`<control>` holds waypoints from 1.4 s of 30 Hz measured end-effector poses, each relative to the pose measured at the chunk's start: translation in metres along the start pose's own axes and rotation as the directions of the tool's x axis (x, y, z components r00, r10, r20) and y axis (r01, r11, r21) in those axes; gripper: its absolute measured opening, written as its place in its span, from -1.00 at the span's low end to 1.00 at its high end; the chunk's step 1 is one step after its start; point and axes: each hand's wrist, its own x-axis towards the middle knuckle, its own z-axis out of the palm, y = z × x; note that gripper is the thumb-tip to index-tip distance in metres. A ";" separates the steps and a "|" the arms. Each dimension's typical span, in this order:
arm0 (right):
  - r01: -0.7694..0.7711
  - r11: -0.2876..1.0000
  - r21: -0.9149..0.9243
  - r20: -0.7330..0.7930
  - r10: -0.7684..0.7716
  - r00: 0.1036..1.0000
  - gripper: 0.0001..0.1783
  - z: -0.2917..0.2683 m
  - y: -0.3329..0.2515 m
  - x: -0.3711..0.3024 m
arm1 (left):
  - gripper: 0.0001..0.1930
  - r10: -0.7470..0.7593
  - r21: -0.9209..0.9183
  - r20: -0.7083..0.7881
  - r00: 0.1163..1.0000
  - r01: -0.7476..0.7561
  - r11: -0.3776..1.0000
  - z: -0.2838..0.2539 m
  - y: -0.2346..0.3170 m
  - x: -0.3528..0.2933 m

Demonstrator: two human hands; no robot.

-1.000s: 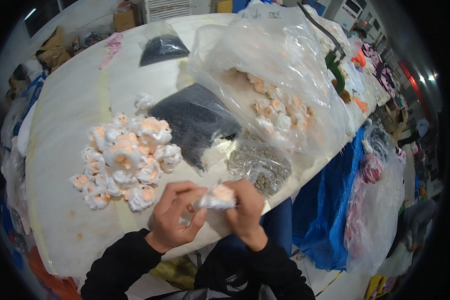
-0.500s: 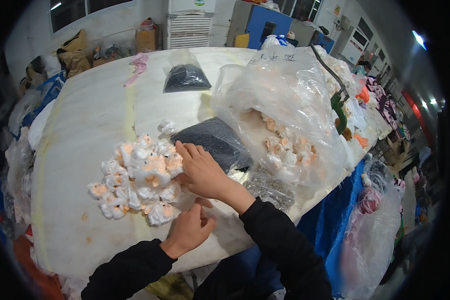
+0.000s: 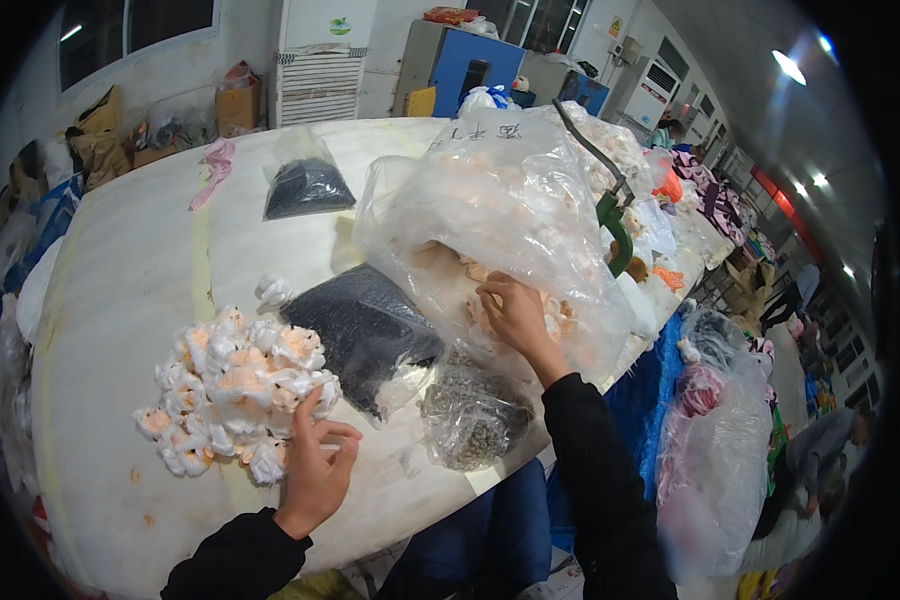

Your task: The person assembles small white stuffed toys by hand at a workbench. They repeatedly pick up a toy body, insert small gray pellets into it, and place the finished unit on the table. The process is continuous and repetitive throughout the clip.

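Observation:
A heap of small white-and-peach fabric flowers (image 3: 235,385) lies on the white table (image 3: 140,260). My left hand (image 3: 317,468) hovers at the heap's near right edge, fingers apart and empty. My right hand (image 3: 513,312) reaches into the mouth of a large clear plastic bag (image 3: 510,210) holding more peach pieces; its fingertips are among them and I cannot see whether it grips one. Between the hands lie a bag of dark beads (image 3: 362,333) and a smaller clear bag of grey beads (image 3: 470,415).
Another dark bead bag (image 3: 307,187) and a pink scrap (image 3: 215,165) lie farther back. A single white flower (image 3: 272,290) sits alone. A green tool (image 3: 610,215) stands beyond the big bag. Blue cloth (image 3: 650,400) and full plastic bags (image 3: 715,470) hang off the table's right edge.
My right hand left the flower heap and moved right into the large clear bag. My left hand rose to the heap's edge and opened. The flower held a second ago is gone from my hands.

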 end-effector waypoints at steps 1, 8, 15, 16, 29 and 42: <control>0.006 1.000 0.000 -0.014 -0.006 1.000 -0.78 0.008 0.022 -0.001 | -0.25 -0.002 -0.031 -0.017 1.000 0.001 1.000 -0.001 0.003 0.001; -0.160 0.984 -0.075 0.084 0.166 0.983 -0.55 0.039 0.043 -0.011 | -0.38 -0.052 -0.166 -0.111 0.993 0.033 0.986 -0.005 -0.012 0.004; -0.209 0.971 -0.119 0.153 0.226 0.962 -0.57 0.021 0.034 -0.011 | -0.60 -0.131 -0.217 0.027 0.991 0.134 0.967 -0.003 0.002 0.004; -0.224 0.965 -0.134 0.163 0.245 0.956 -0.59 0.024 0.031 -0.010 | -0.62 -0.122 -0.218 0.029 0.992 0.125 0.968 -0.003 0.001 0.002; 0.167 0.973 -0.160 -0.290 -0.208 0.934 -0.82 0.030 0.014 -0.015 | -0.69 0.093 -0.079 -0.068 0.993 -0.098 0.992 0.009 -0.008 -0.001; 0.175 0.954 0.243 -0.174 -0.135 0.975 -0.58 0.050 -0.093 -0.116 | -0.40 0.247 -0.009 0.017 0.969 -0.247 0.969 0.011 -0.008 -0.013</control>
